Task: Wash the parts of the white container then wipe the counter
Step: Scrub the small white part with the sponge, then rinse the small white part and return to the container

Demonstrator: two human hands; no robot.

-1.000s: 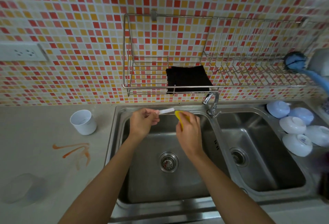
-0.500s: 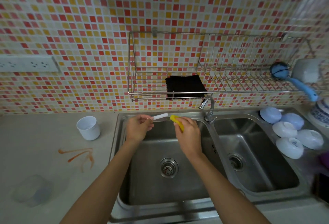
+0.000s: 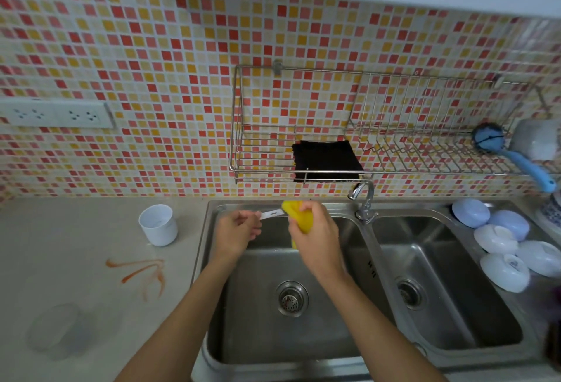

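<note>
The white plastic cup (image 3: 158, 225), frame left, waits unwashed; our left hand (image 3: 235, 234) pinches a thin white strip (image 3: 271, 214), our right hand (image 3: 314, 234) grips a yellow sponge (image 3: 296, 214); the orange spill (image 3: 138, 272) remains.

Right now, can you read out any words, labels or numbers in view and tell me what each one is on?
Small white plastic strip pinched by the left hand: dark print, too blurred to read.
Steel divider between the sink basins: dark marking, too small to read.
Nothing else shows text.

5 bowls (image 3: 504, 272), 2 sink basins (image 3: 303, 336), 1 white cup (image 3: 158, 225), 1 yellow sponge (image 3: 299, 217), 1 blk cloth (image 3: 326, 160).
</note>
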